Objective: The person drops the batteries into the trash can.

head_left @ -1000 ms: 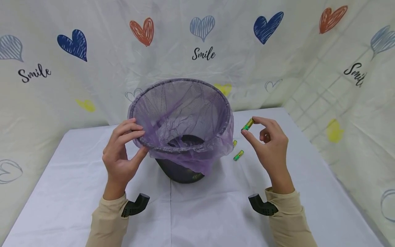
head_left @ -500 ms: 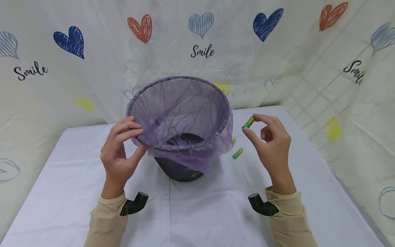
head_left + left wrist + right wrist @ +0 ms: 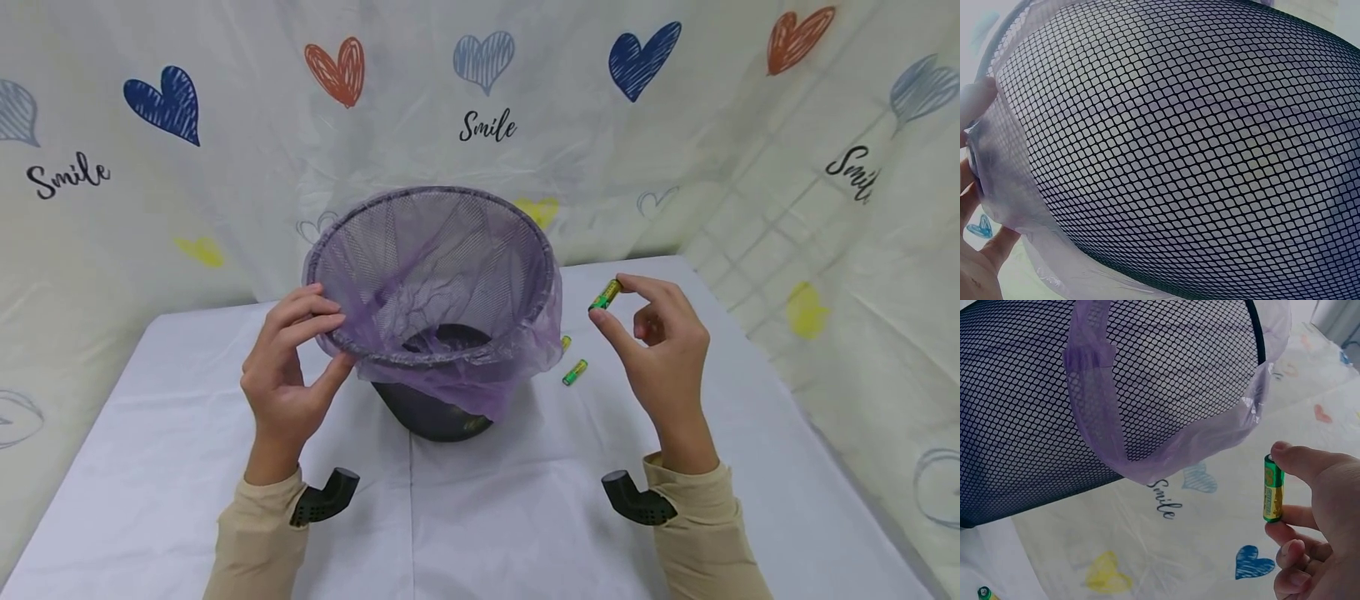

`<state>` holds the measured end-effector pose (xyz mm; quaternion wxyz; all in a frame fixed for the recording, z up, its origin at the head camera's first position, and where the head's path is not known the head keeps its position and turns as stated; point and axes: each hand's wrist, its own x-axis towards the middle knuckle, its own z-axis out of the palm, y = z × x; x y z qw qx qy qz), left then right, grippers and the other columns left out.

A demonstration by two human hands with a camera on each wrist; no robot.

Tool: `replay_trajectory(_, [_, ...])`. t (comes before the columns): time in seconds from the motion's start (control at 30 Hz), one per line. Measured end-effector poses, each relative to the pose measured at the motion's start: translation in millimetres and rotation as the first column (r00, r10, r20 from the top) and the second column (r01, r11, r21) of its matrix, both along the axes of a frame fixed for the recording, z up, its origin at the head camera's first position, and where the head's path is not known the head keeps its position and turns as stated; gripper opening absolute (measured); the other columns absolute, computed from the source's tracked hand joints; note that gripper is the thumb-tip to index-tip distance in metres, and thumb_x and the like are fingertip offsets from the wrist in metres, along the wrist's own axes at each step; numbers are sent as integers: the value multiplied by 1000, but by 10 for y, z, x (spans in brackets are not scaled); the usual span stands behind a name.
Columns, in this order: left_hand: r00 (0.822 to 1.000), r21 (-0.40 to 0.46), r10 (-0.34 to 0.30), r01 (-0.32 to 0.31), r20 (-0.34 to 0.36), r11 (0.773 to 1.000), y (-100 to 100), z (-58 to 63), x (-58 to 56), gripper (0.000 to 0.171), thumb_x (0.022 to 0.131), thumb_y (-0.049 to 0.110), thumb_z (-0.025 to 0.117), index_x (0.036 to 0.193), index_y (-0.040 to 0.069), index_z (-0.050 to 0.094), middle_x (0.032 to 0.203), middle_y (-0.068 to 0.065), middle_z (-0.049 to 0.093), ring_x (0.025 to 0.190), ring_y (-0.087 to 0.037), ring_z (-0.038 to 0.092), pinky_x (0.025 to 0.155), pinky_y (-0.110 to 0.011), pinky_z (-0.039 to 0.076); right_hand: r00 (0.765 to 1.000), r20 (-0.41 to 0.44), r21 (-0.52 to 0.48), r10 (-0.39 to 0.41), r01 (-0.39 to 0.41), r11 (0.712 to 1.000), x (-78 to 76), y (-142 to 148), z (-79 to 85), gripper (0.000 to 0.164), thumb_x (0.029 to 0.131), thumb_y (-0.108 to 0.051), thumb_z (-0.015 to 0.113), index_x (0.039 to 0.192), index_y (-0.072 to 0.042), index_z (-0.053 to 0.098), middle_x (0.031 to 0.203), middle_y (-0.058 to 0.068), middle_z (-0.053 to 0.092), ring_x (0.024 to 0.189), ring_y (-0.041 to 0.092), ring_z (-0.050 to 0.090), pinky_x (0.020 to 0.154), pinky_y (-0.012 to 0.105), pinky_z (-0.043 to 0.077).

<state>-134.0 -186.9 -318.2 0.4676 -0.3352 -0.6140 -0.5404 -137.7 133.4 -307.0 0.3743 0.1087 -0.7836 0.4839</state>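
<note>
A black mesh wastebasket stands tilted toward me, lined with a purple plastic bag folded over its rim. My left hand grips the rim at its left side, thumb below and fingers over the top edge. To the right of the basket, my right hand pinches a green and yellow battery by its two ends between thumb and index finger. The same battery shows upright in the right wrist view. On the table by the basket lies a second battery; a third battery is partly hidden behind the bag.
A white cloth covers the table. Behind it hangs a pale curtain printed with hearts and the word Smile. In the left wrist view the basket's mesh wall fills most of the picture.
My right hand has risen very slightly with the battery still pinched. My left hand keeps its grip on the rim. The whole view has shifted a little.
</note>
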Motion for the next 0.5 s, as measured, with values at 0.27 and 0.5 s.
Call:
replay_trajectory(0.27, [1000,-8,8,-8,-5,1000,-7,5,4,32,74,12,73,85,-15,63,92,-25,61,105,-41,54,101,-44,43,1000,-10,-25,9,-9,1000,-20,20,-22,36,71,-1,74,106,-1,66,93,-13,54,60,10,36,50,19,28])
replay_trajectory(0.5, [1000,-9,-2,2,-10,1000,3,8,13,31,74,11,73,85,-15,62,92,-25,61,104,-42,53,101,-45,43,1000,-21,-32,1,-1,999,-17,41,-31,37,71,-1,74,107,-1,65,93,-14,54,60,9,36,51,18,28])
